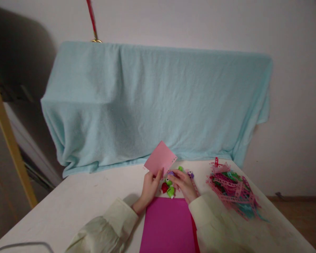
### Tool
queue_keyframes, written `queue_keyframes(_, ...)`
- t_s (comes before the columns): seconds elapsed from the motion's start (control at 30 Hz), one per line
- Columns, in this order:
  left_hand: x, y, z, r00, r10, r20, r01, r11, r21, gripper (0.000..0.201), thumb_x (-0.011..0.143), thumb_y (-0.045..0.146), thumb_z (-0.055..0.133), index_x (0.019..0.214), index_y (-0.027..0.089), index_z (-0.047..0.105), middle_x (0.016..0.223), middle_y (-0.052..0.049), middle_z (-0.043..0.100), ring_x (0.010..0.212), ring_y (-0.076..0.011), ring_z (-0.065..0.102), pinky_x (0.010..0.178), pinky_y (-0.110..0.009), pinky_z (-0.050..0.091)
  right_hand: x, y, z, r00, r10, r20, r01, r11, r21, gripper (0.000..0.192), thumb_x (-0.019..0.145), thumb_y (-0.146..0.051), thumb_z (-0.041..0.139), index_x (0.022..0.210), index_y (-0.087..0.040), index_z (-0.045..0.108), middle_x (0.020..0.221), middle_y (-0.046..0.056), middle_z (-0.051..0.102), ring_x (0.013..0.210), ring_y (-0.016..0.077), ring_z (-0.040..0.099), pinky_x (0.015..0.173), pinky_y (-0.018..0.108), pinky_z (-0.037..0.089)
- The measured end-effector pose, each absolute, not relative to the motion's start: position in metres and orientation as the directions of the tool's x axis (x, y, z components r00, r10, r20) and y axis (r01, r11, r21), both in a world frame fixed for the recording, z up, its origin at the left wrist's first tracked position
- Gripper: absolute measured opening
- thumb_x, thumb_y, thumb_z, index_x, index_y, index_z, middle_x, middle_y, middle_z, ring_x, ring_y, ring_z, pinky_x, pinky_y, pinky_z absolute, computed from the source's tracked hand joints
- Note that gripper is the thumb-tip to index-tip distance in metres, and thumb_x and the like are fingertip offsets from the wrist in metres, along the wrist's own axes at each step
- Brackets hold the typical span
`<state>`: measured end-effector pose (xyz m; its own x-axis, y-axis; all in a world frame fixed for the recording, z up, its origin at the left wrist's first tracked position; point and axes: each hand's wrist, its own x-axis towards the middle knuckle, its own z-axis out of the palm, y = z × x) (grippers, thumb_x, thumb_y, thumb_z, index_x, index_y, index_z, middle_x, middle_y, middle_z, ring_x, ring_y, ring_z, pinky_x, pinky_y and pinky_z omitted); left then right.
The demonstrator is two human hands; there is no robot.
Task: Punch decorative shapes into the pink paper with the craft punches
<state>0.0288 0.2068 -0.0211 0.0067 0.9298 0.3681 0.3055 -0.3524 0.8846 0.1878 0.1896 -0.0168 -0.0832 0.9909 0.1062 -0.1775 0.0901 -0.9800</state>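
My left hand (150, 186) is closed on the lower edge of a pink square sheet of paper (160, 158), thumb on top. Small holes run along parts of the sheet's edges. Just to the right, my right hand (183, 182) has its fingers bent together beside a small purple piece (171, 173); whether it grips that piece is unclear. Under and between the hands lie several small colourful pieces, among them a bright green one (170, 192) and a red one (164, 188). Some carry eye-like white spots. My right hand partly hides this group.
Magenta sheets (168, 225) lie in front of me, with a red edge showing beneath. A tangled heap of perforated paper strips (234, 189) sits on the right of the white table (94, 196). A light blue cloth (158, 102) drapes over something at the back. A grey cable (23, 243) shows lower left.
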Motion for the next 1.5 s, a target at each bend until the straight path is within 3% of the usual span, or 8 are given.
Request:
queue_keyframes(0.27, 0.029, 0.210, -0.025, -0.033, 0.945, 0.325, 0.266, -0.305, 0.914, 0.049, 0.088, 0.052, 0.049, 0.062, 0.012, 0.061, 0.053, 0.000, 0.055, 0.052, -0.0128, 0.050, 0.050, -0.020, 0.032, 0.192, 0.193, -0.028, -0.046, 0.996, 0.075, -0.188, 0.065, -0.980, 0.031, 0.083, -0.049, 0.062, 0.090, -0.018, 0.064, 0.049, -0.005, 0.044, 0.041, 0.0070, 0.032, 0.038, 0.021, 0.019)
queue_keyframes(0.57, 0.030, 0.206, -0.020, -0.024, 0.942, 0.333, 0.247, -0.317, 0.916, 0.048, 0.088, 0.051, 0.048, 0.062, 0.013, 0.059, 0.052, 0.001, 0.054, 0.053, -0.0122, 0.050, 0.050, -0.020, 0.032, 0.193, 0.194, -0.030, -0.014, 1.000, 0.025, -0.229, 0.021, -0.973, 0.043, 0.085, -0.057, 0.054, 0.068, -0.018, 0.052, 0.045, -0.004, 0.046, 0.037, 0.0074, 0.037, 0.037, 0.021, 0.021)
queue_keyframes(0.97, 0.030, 0.207, -0.020, -0.028, 0.947, 0.320, 0.283, -0.299, 0.911, 0.051, 0.088, 0.054, 0.047, 0.060, 0.013, 0.058, 0.050, 0.001, 0.051, 0.051, -0.0120, 0.048, 0.049, -0.021, 0.031, 0.195, 0.204, -0.037, -0.028, 0.998, -0.051, -0.237, -0.056, -0.970, 0.063, 0.079, -0.073, 0.045, 0.076, -0.013, 0.064, 0.047, 0.000, 0.050, 0.034, 0.0074, 0.037, 0.034, 0.020, 0.020)
queue_keyframes(1.3, 0.029, 0.206, -0.020, -0.028, 0.945, 0.325, 0.254, -0.308, 0.917, 0.050, 0.088, 0.053, 0.047, 0.063, 0.012, 0.060, 0.052, 0.000, 0.054, 0.052, -0.0125, 0.050, 0.050, -0.020, 0.032, 0.190, 0.192, -0.025, -0.044, 0.999, 0.008, -0.288, -0.005, -0.958, 0.040, 0.078, -0.057, 0.062, 0.073, -0.018, 0.054, 0.052, -0.004, 0.051, 0.039, 0.0071, 0.041, 0.037, 0.019, 0.025)
queue_keyframes(1.5, 0.030, 0.206, -0.019, -0.030, 0.943, 0.331, 0.245, -0.314, 0.917, 0.051, 0.088, 0.054, 0.047, 0.063, 0.012, 0.061, 0.053, -0.001, 0.056, 0.052, -0.0133, 0.050, 0.050, -0.021, 0.032, 0.189, 0.193, -0.025, -0.046, 0.999, -0.022, -0.312, -0.035, -0.950, 0.043, 0.077, -0.059, 0.061, 0.072, -0.018, 0.053, 0.054, -0.003, 0.052, 0.039, 0.0078, 0.042, 0.037, 0.020, 0.024)
